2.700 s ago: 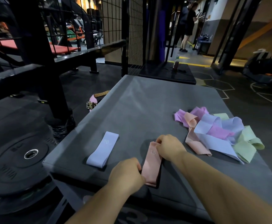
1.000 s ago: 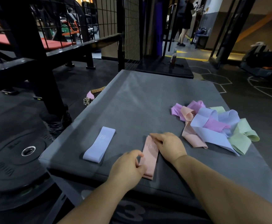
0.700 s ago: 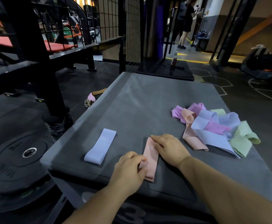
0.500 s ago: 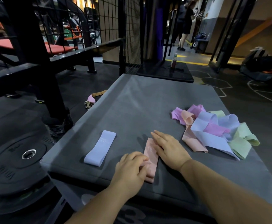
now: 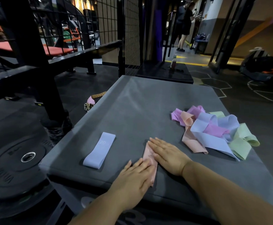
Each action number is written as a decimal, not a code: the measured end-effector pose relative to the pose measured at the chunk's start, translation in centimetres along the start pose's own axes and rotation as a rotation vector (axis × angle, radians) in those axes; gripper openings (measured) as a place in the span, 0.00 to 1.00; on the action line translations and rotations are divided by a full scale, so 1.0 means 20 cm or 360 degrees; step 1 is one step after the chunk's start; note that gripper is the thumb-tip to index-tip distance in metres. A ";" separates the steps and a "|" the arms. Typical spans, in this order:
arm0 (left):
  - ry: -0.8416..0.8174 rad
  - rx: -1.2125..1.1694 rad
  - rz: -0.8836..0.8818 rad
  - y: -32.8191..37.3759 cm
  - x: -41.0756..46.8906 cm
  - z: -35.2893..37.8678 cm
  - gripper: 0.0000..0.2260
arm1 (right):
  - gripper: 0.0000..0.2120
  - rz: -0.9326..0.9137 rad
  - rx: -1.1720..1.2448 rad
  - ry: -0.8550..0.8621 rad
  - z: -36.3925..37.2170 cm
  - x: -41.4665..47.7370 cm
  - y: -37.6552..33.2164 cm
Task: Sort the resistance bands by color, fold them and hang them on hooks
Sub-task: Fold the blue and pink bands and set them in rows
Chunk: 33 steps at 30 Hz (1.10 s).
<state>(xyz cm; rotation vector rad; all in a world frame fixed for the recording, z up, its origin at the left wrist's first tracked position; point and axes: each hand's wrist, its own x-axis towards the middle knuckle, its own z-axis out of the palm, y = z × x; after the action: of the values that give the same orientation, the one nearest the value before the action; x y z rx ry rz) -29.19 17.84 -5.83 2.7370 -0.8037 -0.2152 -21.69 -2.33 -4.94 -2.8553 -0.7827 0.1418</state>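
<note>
A single wide-angle view, worn on the person's head, looks forward and down across a grey padded platform (image 5: 140, 108) that fills the centre of the frame. The camera is close: both forearms enter from the bottom edge, and the left hand (image 5: 132, 174) and right hand (image 5: 169, 153) lie at lower centre. A black mesh rack (image 5: 130, 30) stands farther off, at upper centre.

You face a grey padded block (image 5: 140, 101) on a dark rubber floor (image 5: 83, 82). A black weight plate (image 5: 19, 161) lies at 9 o'clock. At 10 stands a black rack (image 5: 33, 51), with red pads (image 5: 58, 50) behind it. Wire mesh (image 5: 130, 33) rises at 12, with a bottle (image 5: 173, 61) just right of it. At 1 a person (image 5: 185, 25) stands in warm light, and bags (image 5: 262, 64) lie at 2.
</note>
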 end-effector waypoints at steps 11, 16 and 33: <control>0.0089 -0.0048 -0.0153 0.02 0.00 -0.02 0.22 | 0.52 0.0032 -0.0084 -0.0062 0.02 0.02 0.02; 0.0167 -0.0037 -0.0139 0.03 0.00 -0.01 0.24 | 0.52 0.0026 -0.0104 -0.0062 0.02 0.02 0.02; 0.0101 0.0167 -0.0231 0.05 -0.01 0.05 0.34 | 0.39 0.0090 -0.0105 -0.0164 -0.02 0.02 -0.02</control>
<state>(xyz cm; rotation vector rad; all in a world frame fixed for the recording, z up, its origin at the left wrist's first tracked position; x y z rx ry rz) -30.14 16.97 -6.39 2.8877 -0.6166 -0.1177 -21.55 -1.90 -4.48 -2.9538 -0.7390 0.2778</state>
